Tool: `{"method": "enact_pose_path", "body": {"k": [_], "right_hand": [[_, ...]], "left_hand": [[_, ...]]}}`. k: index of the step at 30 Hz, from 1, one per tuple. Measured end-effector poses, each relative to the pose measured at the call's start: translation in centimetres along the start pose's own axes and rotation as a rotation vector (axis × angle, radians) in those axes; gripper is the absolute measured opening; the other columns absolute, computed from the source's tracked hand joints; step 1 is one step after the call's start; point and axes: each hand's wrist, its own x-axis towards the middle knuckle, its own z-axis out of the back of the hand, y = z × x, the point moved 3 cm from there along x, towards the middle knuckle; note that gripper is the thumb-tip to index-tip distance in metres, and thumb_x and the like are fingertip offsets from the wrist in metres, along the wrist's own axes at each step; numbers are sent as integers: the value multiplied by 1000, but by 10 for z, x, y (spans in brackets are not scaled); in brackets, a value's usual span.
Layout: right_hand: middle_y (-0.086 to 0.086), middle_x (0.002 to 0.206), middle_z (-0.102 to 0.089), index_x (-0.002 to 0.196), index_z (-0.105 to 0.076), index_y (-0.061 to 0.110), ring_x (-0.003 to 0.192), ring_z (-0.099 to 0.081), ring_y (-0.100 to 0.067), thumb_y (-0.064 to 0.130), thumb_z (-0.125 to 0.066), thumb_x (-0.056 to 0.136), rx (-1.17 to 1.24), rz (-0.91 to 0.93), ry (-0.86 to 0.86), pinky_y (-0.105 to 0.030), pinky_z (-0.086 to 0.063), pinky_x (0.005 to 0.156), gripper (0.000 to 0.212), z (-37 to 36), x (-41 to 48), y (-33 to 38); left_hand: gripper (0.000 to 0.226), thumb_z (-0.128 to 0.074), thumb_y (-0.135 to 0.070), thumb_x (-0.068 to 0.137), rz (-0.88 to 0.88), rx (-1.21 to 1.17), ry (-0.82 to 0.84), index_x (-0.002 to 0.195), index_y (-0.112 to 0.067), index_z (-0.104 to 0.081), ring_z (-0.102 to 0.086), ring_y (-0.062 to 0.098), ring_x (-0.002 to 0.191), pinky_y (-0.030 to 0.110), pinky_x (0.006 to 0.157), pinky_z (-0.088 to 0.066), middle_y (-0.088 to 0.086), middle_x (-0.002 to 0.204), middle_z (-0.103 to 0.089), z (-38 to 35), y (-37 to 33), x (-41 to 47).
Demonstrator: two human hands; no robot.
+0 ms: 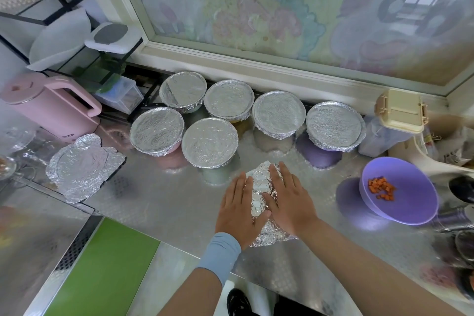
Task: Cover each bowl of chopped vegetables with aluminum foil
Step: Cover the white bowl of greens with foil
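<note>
Counter (159,202): steel.
Foil (259,187): long axis near-to-far.
Left hand (238,210), right hand (289,197): pressing foil — fingers straight.
Purple bowl (410,202): right of foil, right hand nearer.

Crinkly shiny foil (261,195), embossed metal counter (166,200), glossy plastic bowl (410,202).

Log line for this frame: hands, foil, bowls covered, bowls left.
hands: left hand, right hand flat on foil sheet | done: six foil-covered bowls | uncovered: purple bowl, carrot cubes
</note>
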Motion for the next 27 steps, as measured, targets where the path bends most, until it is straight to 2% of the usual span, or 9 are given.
{"method": "enact_pose_path", "body": {"k": [4,7,8,10,13,16,23,27], "right_hand": [[-7,164,-4,157,-9,20,147,-19,-28,60,-12,90,-41,-11,-26,-42,-33,112,78,-4,-1,0],[-12,163,-11,155,-22,14,149,-17,-31,53,-21,94,-39,5,-74,-46,-27,115,73,-3,-2,1],[-13,163,-11,154,-24,12,150,-13,-30,50,-24,95,-26,22,-85,-48,-25,117,71,-2,-3,0],[-13,163,-10,153,-27,9,151,-6,-29,46,-30,95,-3,83,-104,-49,-18,120,69,-1,-7,-2],[-12,164,-8,153,-26,7,152,0,-27,48,-36,95,-11,190,-96,-46,-11,121,72,-3,-20,-10],[-13,164,-7,153,-25,6,152,1,-28,54,-39,95,-17,263,-61,-46,-13,120,77,-5,-27,-20],[-17,163,-6,152,-28,4,151,0,-33,60,-42,92,-84,301,-15,-53,-20,119,83,-8,-25,-22],[-19,163,-1,153,-25,3,151,3,-35,64,-41,92,-108,304,-28,-53,-20,119,87,-4,-27,-22]], "left_hand": [[78,-29,-59,95,3,106,46,150,-4,-33,-23,27,148,42,117,-20,13,160,-23,-1,-3,1],[73,-31,-53,94,1,148,54,147,-4,-40,-31,28,145,44,113,-37,13,158,-30,0,-3,3],[73,-31,-54,95,-4,150,51,147,-4,-39,-31,28,145,44,112,-38,12,158,-29,1,-3,3],[81,-26,-62,95,-10,137,61,152,-4,-28,-19,25,149,42,118,-27,10,162,-17,1,-2,2],[107,-16,-84,83,-41,129,150,156,-8,-2,12,20,151,38,122,-2,5,164,11,2,1,2],[129,-30,-94,68,-94,140,260,153,-10,17,33,16,144,37,122,8,2,159,31,10,2,3],[145,-54,-91,56,-127,104,295,153,-13,20,39,12,140,33,119,12,-1,157,35,16,5,2],[146,-59,-89,54,-125,81,307,154,-15,17,35,11,142,35,122,7,-4,158,33,20,6,5]]}}
